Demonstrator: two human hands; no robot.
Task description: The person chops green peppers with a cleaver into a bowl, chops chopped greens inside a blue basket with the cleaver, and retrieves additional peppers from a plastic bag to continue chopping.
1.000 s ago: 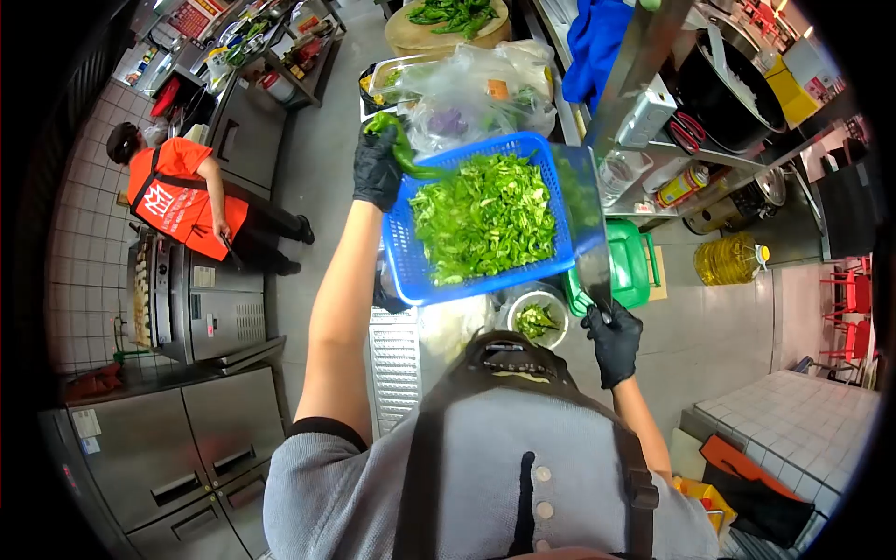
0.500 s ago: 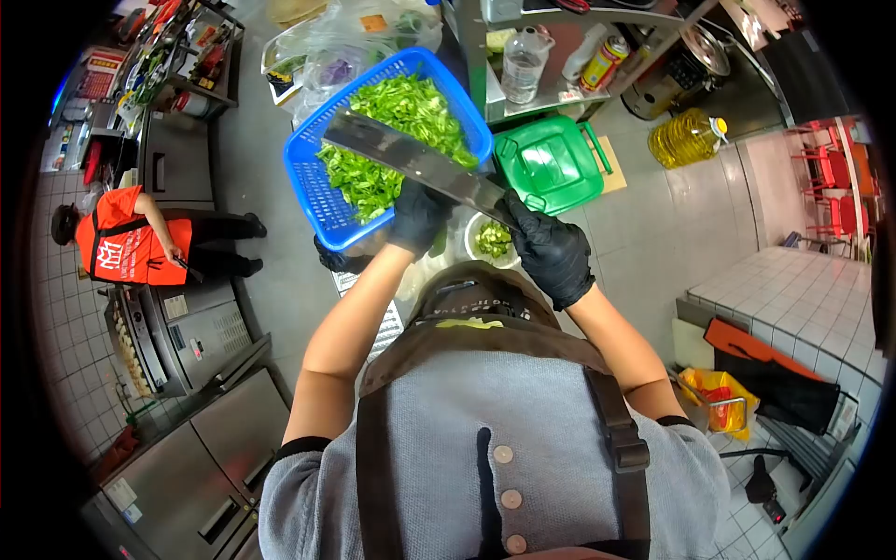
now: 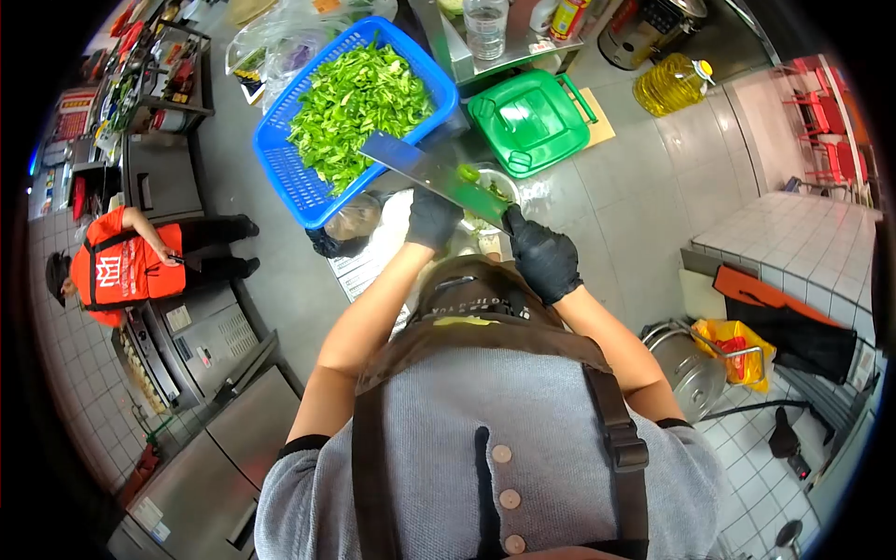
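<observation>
My right hand point(image 3: 543, 254), in a black glove, is closed round the handle of a broad-bladed cleaver point(image 3: 397, 159). The blade points up and left, its tip over the near side of a blue plastic basket point(image 3: 280, 182) heaped with cut green leaves point(image 3: 359, 117). Right beside the blade's near edge is my left hand point(image 3: 434, 220), also gloved; its fingers are hidden, so I cannot tell what they grip. Behind the blade, a white tub point(image 3: 507, 184) with chopped green pieces is partly covered.
A green plastic lid or box point(image 3: 532, 121) stands right of the basket. Farther right is a bottle of yellow oil point(image 3: 672, 84). A clear plastic bottle point(image 3: 485, 28) is on the steel shelf. A person in an orange shirt point(image 3: 140, 257) stands at the left.
The cleaver's tip has moved from over the middle of the leaves to the basket's near edge, and the blade has turned. The view has shifted, so the basket appears higher and farther left.
</observation>
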